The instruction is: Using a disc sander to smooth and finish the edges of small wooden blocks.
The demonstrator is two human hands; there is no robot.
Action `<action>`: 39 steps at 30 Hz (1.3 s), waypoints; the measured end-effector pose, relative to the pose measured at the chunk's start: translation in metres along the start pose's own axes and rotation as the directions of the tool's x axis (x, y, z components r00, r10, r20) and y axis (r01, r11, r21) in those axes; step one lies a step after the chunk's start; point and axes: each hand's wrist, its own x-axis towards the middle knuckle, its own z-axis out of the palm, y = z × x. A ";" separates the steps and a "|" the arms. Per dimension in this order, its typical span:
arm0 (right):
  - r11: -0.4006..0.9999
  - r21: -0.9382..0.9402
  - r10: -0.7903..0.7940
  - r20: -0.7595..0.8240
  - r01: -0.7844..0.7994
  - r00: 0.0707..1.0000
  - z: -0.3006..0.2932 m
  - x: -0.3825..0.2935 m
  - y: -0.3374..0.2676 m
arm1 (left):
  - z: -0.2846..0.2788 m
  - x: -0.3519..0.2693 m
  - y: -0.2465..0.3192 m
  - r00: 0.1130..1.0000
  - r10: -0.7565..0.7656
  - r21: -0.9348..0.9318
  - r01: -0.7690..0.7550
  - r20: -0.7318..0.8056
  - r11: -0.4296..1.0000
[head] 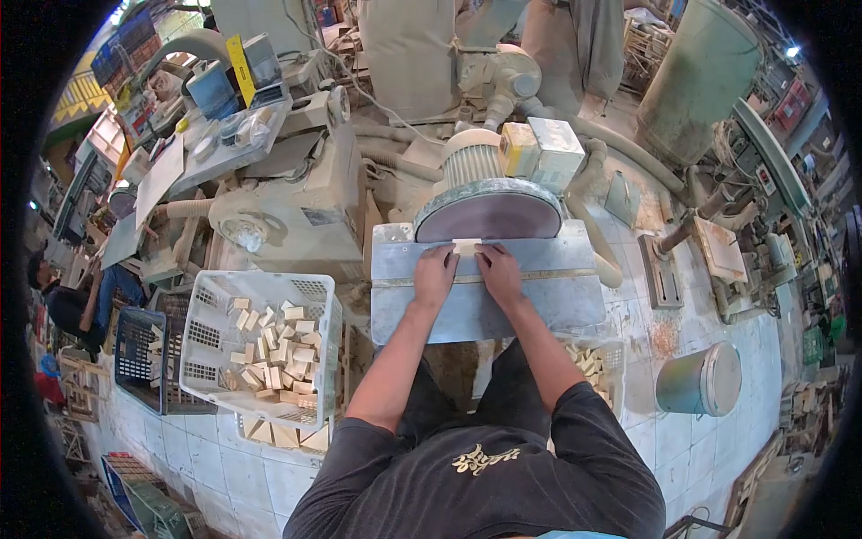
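Observation:
A small pale wooden block [466, 247] lies on the metal table [417, 316] of a disc sander, its far edge at the sanding disc [489, 217]. My left hand [434, 271] grips the block's left end with the fingertips, and my right hand [500, 267] grips its right end. Both forearms reach forward over the table's near edge. Whether the block touches the disc, and whether the disc is turning, cannot be told. At my left a white plastic crate [262, 283] holds several similar wooden blocks [283, 354].
Another crate with wooden pieces [616, 364] stands low at my right, partly behind my arm. A lidded bucket [693, 381] is on the tiled floor to the right. A dark blue crate [138, 357] stands far left, near a seated person [81, 303]. Two boxes [555, 151] rest behind the disc.

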 end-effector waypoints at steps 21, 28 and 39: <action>0.992 -0.106 -0.075 -0.050 0.070 0.996 0.006 0.008 0.001 | 0.005 0.004 -0.010 0.997 0.061 0.038 -0.059 -0.055 0.998; 0.954 0.270 0.175 -0.145 -0.131 0.974 0.008 0.006 -0.021 | -0.009 -0.006 0.006 1.000 0.010 -0.102 -0.007 0.027 0.995; 0.986 0.165 -0.032 -0.016 0.034 0.999 -0.001 -0.007 -0.022 | -0.014 -0.001 -0.002 0.899 -0.413 -0.444 0.433 0.146 0.785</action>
